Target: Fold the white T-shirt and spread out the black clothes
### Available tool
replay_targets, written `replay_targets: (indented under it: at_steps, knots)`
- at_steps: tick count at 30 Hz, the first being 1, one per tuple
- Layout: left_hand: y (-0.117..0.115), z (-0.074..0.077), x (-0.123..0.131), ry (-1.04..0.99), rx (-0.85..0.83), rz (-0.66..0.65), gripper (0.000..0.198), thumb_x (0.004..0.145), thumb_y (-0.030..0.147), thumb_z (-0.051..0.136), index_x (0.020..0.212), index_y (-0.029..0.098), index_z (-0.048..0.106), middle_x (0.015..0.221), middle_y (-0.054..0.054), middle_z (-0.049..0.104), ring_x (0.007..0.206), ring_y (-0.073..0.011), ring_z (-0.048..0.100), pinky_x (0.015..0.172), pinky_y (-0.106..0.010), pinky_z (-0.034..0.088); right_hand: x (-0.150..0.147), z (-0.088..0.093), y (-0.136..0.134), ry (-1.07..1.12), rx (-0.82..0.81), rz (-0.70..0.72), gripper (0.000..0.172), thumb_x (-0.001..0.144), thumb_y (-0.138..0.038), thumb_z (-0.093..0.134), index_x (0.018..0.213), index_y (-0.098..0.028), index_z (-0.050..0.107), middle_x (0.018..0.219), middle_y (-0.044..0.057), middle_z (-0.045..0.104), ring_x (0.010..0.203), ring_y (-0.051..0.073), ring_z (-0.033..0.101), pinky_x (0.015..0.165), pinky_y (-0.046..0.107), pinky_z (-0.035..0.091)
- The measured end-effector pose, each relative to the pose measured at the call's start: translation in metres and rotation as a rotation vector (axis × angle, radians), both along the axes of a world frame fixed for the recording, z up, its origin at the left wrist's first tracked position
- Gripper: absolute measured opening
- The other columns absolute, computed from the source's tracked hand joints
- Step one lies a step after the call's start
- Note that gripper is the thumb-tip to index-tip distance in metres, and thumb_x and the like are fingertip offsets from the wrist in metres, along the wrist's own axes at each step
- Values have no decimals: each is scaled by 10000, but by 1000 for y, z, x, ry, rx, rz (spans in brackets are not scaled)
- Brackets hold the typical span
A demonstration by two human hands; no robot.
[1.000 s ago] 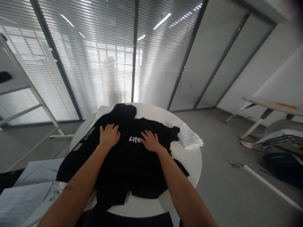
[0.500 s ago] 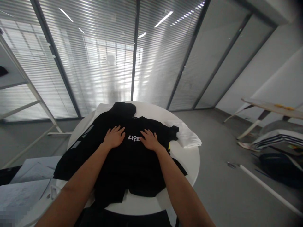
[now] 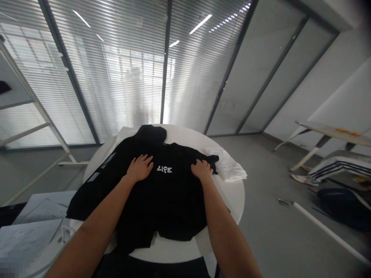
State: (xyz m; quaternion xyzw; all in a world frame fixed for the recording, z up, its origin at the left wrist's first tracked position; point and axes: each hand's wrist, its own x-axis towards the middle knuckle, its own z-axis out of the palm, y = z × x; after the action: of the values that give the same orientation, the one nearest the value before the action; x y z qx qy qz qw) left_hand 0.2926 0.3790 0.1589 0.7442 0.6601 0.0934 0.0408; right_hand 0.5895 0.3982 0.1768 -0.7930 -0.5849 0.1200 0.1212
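Observation:
A black shirt (image 3: 165,193) with white lettering (image 3: 164,169) on its chest lies spread over a round white table (image 3: 239,193). My left hand (image 3: 139,168) rests on the cloth left of the lettering, its fingers apart. On the right part of the shirt, near the sleeve, my right hand (image 3: 202,168) lies with its fingers slightly curled and apart. Neither hand visibly grips the fabric. Beyond my right hand, a folded white cloth (image 3: 232,166) lies at the table's right edge.
Papers (image 3: 31,235) lie at the lower left. A white metal frame (image 3: 43,112) stands at the left. Glass partitions with blinds rise behind the table. On the right are a wooden table (image 3: 333,133), a dark bag (image 3: 342,204) and a white pole (image 3: 327,229) on the floor.
My right hand has moved right, from beside the lettering toward the shirt's right sleeve, uncovering the lettering. The yellow bit at the shirt's right edge no longer shows. My left hand has stayed put.

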Motion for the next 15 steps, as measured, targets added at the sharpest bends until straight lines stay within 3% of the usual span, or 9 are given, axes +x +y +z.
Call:
replay_targets:
  at_steps: [3,6,10,15]
  knots:
    - [0,0,0,4,8,3,580,964,499,254,1478,273,400,1539,-71,381,1431,-265,300,1150,-509,214,1,2,-1,17,2,-31,540,873,-368,423,1374,-192,520,1443,192,410,1332,383,357,1033,577,260]
    - [0,0,0,5,7,2,580,965,503,254,1476,272,403,1539,-72,381,1429,-264,304,1151,-506,212,7,10,-3,21,73,-163,523,882,-379,405,1341,-172,549,1369,215,463,1285,401,393,1010,601,264]
    - [-1,0,0,6,5,-4,588,965,509,245,1481,268,393,1541,-76,377,1431,-266,300,1149,-509,212,19,20,-5,80,179,-325,541,870,-401,426,1348,-173,532,1388,213,422,1276,400,390,1005,582,296]
    - [-1,0,0,13,13,-9,590,965,507,237,1481,267,395,1539,-74,381,1432,-271,295,1147,-513,215,31,21,-6,219,133,-380,581,841,-414,467,1386,-217,506,1392,234,412,1287,422,386,964,590,351]
